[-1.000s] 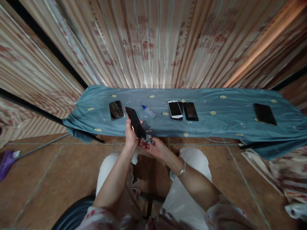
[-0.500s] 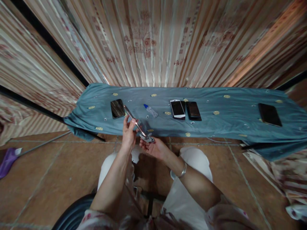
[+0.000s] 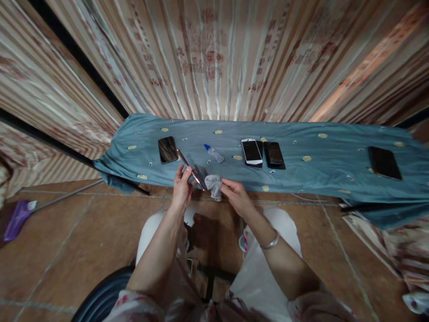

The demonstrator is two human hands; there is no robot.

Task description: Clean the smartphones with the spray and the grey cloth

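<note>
My left hand is closed on a smartphone, which is seen edge-on and tilted above the front edge of the table. Just to its right, my right hand pinches a crumpled grey cloth in its fingertips. The cloth hangs beside the phone's lower end; I cannot tell whether they touch. Beyond the hands, a small clear bottle with a blue cap lies on the tablecloth. A dark phone rests left of the held one.
A blue patterned cloth covers the long table. A white phone lies over a dark one, beside more stacked dark phones. Another dark phone is far right. A striped curtain hangs behind; a purple dustpan-like item is at left.
My right hand has moved right and turned over, bringing the grey cloth away from the phone's lower end. My left hand still holds the phone at nearly the same tilt.
</note>
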